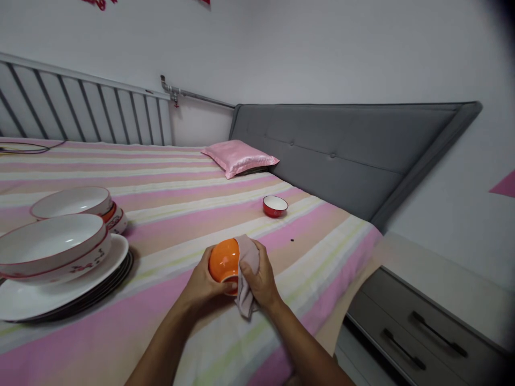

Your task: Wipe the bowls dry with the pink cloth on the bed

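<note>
An orange bowl (pixel 223 258) is tipped on its side just above the striped bedspread, its glossy outside facing me. My left hand (pixel 203 284) grips it from the left, with the thumb near its foot. In my right hand (pixel 261 279) is a pale pinkish-grey cloth (pixel 246 284), pressed over the bowl's right side and rim. The cloth's loose end hangs down below the fingers. Farther off, to the right, a small red bowl (pixel 274 207) with a white inside stands upright on the bed.
At the left, large white bowls (pixel 52 244) are stacked on plates (pixel 116 252), with more bowls (pixel 76 201) behind. A pink pillow (pixel 240 156) lies by the grey headboard (pixel 322 145). A drawer cabinet (pixel 422 311) stands right of the bed. A radiator (pixel 92 107) lines the wall.
</note>
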The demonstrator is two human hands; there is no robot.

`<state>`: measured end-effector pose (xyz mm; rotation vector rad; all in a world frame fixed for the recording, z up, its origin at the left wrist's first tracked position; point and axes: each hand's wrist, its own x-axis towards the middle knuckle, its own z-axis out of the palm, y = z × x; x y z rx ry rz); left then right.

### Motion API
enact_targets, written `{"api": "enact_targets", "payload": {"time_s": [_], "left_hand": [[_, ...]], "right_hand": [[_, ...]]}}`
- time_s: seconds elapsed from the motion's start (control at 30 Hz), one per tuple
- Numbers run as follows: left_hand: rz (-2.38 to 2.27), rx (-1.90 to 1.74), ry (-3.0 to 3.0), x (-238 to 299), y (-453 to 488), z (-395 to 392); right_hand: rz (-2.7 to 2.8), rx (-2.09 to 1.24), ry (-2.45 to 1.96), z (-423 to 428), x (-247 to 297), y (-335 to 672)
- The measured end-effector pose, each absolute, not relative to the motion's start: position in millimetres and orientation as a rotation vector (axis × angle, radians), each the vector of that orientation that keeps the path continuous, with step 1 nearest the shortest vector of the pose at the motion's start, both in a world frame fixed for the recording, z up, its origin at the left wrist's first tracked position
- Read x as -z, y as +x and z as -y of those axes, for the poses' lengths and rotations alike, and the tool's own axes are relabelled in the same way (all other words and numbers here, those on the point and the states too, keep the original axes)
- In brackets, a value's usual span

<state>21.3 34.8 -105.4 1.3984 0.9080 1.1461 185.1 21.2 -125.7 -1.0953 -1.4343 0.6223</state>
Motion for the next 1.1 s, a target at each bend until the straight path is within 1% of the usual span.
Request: {"api": "enact_targets", "payload": {"time_s": [0.13, 0.23, 0.37, 0.43, 0.5, 0.6, 0.67, 0.73, 0.87, 1.0, 1.1], "left_hand": [[-1.030, -1.064, 1.626, 92, 18, -28], [-1.227, -0.986, 1.956, 88, 10, -27], [-1.464, -0.744, 2.294, 84, 0, -27], [-1.489, -0.673, 2.345, 81, -2, -26], [-1.435, -0.721, 2.347, 80, -3, -26], [-1.267, -0.965, 2.222, 86, -3, -32], [-1.166, -1.156, 2.014, 94, -1, -39], [-1.168, -1.270, 1.753, 103, 2, -46], [-1.227, -1.227, 1.339, 118, 14, -48], [-1.031, -1.214, 0.934, 117, 28, -35], [-0.937, -1.126, 0.861, 107, 34, -26]], "right_hand": [[1.491, -0.625, -1.104, -18, 123, 186], [1.562, -0.608, -1.161, -13, 122, 182], [1.690, -0.574, -1.218, -8, 120, 175], [1.738, -0.543, -1.220, -7, 117, 173], [1.744, -0.543, -1.255, -7, 115, 174], [1.632, -0.683, -1.312, -10, 116, 178], [1.485, -0.819, -1.315, -14, 120, 182], [1.334, -0.930, -1.279, -18, 125, 185], [1.160, -1.046, -1.188, -24, 132, 189], [1.093, -1.093, -1.164, -24, 132, 190], [1.059, -1.137, -1.152, -23, 130, 190]]}}
